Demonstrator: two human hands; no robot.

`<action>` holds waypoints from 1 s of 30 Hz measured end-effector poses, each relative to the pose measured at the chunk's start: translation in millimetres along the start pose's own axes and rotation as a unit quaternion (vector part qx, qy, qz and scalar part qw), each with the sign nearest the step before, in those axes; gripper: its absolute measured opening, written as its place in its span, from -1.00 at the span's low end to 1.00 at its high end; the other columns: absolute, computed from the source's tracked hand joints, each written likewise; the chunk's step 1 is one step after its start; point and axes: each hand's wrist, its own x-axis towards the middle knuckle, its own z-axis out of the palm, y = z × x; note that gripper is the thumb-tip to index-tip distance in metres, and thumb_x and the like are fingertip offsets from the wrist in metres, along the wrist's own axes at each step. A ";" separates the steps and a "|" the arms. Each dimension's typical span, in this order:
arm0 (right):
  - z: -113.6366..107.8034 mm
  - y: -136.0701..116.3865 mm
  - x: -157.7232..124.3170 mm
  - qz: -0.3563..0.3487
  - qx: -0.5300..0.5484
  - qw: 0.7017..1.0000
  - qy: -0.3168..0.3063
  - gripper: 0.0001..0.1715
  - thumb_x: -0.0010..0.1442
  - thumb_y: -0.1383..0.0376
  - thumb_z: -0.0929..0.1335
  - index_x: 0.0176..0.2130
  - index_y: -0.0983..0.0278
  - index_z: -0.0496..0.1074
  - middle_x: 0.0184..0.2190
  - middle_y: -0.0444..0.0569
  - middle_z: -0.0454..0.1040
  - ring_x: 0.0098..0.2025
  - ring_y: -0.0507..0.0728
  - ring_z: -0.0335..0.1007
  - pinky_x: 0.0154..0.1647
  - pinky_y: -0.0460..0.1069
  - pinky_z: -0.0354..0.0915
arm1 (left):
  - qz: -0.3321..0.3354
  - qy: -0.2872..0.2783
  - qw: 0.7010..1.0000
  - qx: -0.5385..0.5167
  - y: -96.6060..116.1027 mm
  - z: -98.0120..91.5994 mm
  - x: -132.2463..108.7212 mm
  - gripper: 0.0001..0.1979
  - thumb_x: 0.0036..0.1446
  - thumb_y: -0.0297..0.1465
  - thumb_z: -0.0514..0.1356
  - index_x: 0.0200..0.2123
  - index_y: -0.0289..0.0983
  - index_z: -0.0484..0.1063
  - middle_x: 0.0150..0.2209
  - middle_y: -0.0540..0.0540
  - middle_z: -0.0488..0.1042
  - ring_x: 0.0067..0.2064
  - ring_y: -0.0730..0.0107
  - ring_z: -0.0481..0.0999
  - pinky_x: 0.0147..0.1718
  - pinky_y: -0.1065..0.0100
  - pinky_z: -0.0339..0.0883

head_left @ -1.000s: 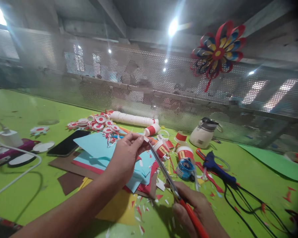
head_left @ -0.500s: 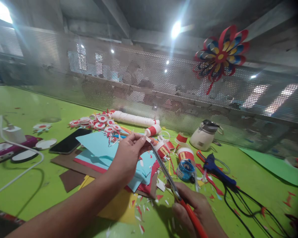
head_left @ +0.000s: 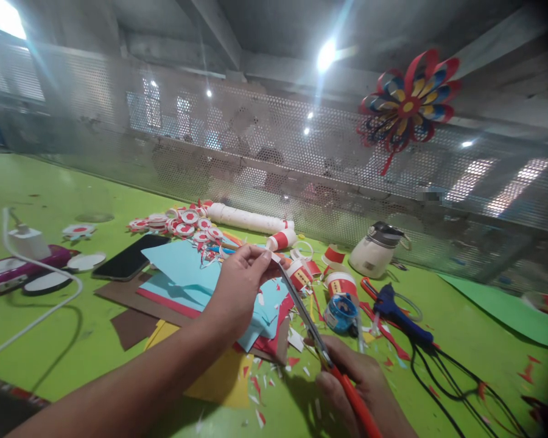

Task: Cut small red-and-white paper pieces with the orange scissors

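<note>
My left hand [head_left: 242, 283] pinches a small white piece of paper [head_left: 276, 258] between thumb and fingers, above the light blue paper sheets [head_left: 182, 261]. My right hand [head_left: 351, 380] grips the red handles of a pair of scissors [head_left: 308, 322]. The long blades look closed or nearly so, and their tips reach the white piece at my left fingertips. Most of the piece is hidden by the fingers. Just beyond the blades lie cut red-and-white paper cups [head_left: 300, 274]. Snipped red and white scraps [head_left: 256, 389] are scattered under my hands.
Beside the cups are a blue tape roll [head_left: 341, 314] and a blue glue gun [head_left: 399, 316] with a looping black cord. A white jug [head_left: 375, 249] stands behind. To the left are red-and-white paper discs [head_left: 185, 228], a phone [head_left: 130, 257] and a purple power strip [head_left: 27, 267]. Perforated mesh [head_left: 256, 158] bounds the table.
The view has shifted very slightly. Both hands keep nearly the same pose, with the scissor tips still at the white piece.
</note>
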 end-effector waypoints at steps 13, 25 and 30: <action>0.7 -0.8 -0.4 0.001 -0.007 1.000 0.014 -0.55 0.15 0.01 0.18 -0.26 0.29 0.41 -0.63 -0.18 0.22 -0.59 0.04 0.12 -0.58 -0.11 0.07 | 0.013 -0.008 1.000 -0.004 -1.6 -1.7 1.0 -0.91 -0.02 -0.46 0.19 -0.48 -0.32 0.30 -0.52 -0.06 0.47 -0.43 0.41 0.48 -0.30 0.34 0.32; 1.2 -2.7 0.3 -0.015 0.002 1.000 0.019 -0.59 0.17 0.05 0.19 -0.26 0.28 0.42 -0.63 -0.17 0.22 -0.60 0.02 0.10 -0.59 -0.11 0.07 | 0.004 -0.003 1.000 -0.006 -0.4 -0.7 -0.3 -0.89 -0.05 -0.45 0.21 -0.49 -0.31 0.30 -0.49 -0.08 0.48 -0.40 0.37 0.50 -0.35 0.36 0.32; 2.2 -0.9 -0.4 -0.012 0.009 1.000 0.011 -0.61 0.16 0.10 0.21 -0.19 0.29 0.41 -0.64 -0.19 0.16 -0.60 0.02 0.07 -0.59 -0.11 0.03 | 0.004 -0.005 1.000 -0.005 -0.6 -1.4 0.2 -0.88 -0.05 -0.44 0.21 -0.49 -0.31 0.29 -0.49 -0.08 0.49 -0.39 0.35 0.51 -0.34 0.34 0.34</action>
